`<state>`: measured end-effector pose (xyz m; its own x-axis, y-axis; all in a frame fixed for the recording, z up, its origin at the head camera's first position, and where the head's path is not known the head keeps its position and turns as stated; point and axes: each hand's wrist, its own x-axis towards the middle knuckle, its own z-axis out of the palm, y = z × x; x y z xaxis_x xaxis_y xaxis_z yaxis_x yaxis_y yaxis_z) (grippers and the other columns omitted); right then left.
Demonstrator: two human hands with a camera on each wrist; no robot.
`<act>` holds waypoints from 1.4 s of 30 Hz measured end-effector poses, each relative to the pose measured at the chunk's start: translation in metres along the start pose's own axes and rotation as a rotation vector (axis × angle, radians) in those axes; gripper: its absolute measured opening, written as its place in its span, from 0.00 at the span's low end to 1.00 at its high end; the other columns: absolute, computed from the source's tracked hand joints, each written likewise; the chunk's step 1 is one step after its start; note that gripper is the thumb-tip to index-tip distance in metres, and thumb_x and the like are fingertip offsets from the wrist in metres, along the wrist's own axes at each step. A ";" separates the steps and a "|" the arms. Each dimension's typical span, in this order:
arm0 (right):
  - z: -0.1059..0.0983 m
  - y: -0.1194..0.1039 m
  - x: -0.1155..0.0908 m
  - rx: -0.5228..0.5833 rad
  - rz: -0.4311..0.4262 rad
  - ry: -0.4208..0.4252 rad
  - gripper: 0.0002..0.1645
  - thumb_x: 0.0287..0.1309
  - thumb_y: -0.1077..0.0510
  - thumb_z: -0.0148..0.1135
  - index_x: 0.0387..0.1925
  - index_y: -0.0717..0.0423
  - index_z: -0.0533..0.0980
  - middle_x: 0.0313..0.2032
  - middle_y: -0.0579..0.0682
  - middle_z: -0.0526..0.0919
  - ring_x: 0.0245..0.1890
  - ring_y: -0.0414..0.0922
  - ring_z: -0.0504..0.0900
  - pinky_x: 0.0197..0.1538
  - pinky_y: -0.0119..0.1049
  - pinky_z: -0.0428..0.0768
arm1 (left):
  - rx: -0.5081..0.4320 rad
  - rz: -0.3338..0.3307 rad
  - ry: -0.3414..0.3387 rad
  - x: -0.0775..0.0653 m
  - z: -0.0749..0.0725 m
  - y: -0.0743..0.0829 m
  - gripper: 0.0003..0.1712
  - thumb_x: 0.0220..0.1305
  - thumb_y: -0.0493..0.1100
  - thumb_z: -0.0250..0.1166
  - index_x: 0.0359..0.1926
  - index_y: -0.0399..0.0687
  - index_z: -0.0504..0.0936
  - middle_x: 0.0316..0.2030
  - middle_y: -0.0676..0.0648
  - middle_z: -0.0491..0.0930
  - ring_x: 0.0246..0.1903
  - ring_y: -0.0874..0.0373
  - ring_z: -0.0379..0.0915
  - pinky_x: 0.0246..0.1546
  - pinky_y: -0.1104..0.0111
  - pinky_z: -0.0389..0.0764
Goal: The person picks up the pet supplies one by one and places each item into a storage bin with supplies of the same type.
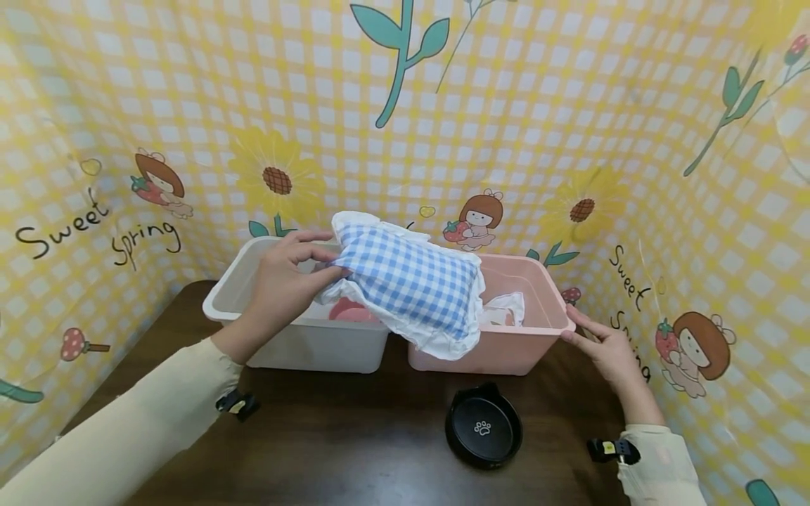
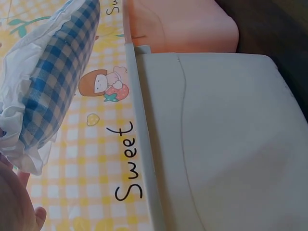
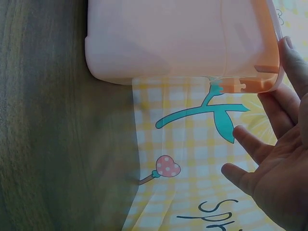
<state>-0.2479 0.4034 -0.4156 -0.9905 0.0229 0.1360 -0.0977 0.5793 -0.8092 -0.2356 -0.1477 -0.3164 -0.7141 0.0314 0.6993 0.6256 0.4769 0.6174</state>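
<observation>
My left hand [image 1: 285,277] pinches one end of a small blue-and-white checked pillow [image 1: 408,274] with a white ruffled edge. The pillow hangs tilted above the two bins, over the gap between them, and hides parts of both. In the left wrist view the pillow [image 2: 60,77] stands clear of the bin wall, with only part of the hand [image 2: 14,197] showing. At the right end of the pink bin [image 1: 487,351], my right hand [image 1: 604,351] holds the rim corner between thumb and fingers. The right wrist view shows the other fingers [image 3: 248,180] spread away from the bin.
A white bin [image 1: 316,349] stands left of the pink one, with a pink item [image 1: 353,311] inside. White cloth with a print [image 1: 506,309] lies in the pink bin. A black round dish with a paw print [image 1: 484,427] sits in front on the dark table [image 1: 329,436]. Patterned cloth surrounds the table.
</observation>
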 end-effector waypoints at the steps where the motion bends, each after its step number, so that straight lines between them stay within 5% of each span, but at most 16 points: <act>1: 0.000 0.000 0.000 0.001 0.000 -0.002 0.41 0.62 0.39 0.70 0.73 0.42 0.69 0.71 0.39 0.69 0.77 0.55 0.58 0.74 0.64 0.57 | -0.006 -0.001 -0.002 0.003 0.003 0.000 0.07 0.53 0.40 0.81 0.33 0.47 0.92 0.53 0.48 0.84 0.59 0.56 0.76 0.53 0.77 0.73; 12: -0.003 0.000 0.000 -0.031 -0.013 -0.017 0.42 0.62 0.37 0.70 0.73 0.42 0.69 0.71 0.41 0.70 0.77 0.56 0.58 0.74 0.64 0.57 | -0.058 -0.003 -0.017 0.027 0.040 0.008 0.07 0.53 0.41 0.81 0.32 0.45 0.91 0.52 0.49 0.85 0.59 0.54 0.75 0.58 0.54 0.76; 17: -0.003 -0.002 0.000 -0.022 -0.014 -0.008 0.42 0.61 0.38 0.71 0.73 0.45 0.70 0.70 0.41 0.71 0.77 0.57 0.58 0.74 0.65 0.55 | -0.101 -0.006 -0.027 0.037 0.058 0.010 0.08 0.52 0.40 0.81 0.32 0.42 0.91 0.51 0.47 0.85 0.57 0.55 0.77 0.57 0.57 0.80; 26: -0.003 -0.003 0.000 -0.053 -0.029 -0.008 0.41 0.61 0.38 0.71 0.72 0.45 0.70 0.70 0.44 0.71 0.76 0.58 0.59 0.74 0.66 0.54 | -0.044 0.020 -0.026 0.053 0.090 0.001 0.07 0.53 0.40 0.81 0.30 0.43 0.90 0.49 0.46 0.87 0.55 0.55 0.80 0.53 0.60 0.83; 42: -0.004 -0.006 -0.002 -0.058 -0.022 -0.020 0.42 0.61 0.38 0.71 0.72 0.44 0.70 0.71 0.47 0.70 0.76 0.59 0.59 0.74 0.67 0.53 | -0.074 0.032 -0.044 0.062 0.132 -0.005 0.06 0.54 0.36 0.79 0.31 0.38 0.90 0.43 0.44 0.87 0.51 0.53 0.80 0.46 0.70 0.85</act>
<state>-0.2453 0.4027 -0.4090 -0.9899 -0.0063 0.1415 -0.1143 0.6254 -0.7719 -0.3248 -0.0326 -0.3237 -0.7051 0.0850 0.7040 0.6689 0.4090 0.6207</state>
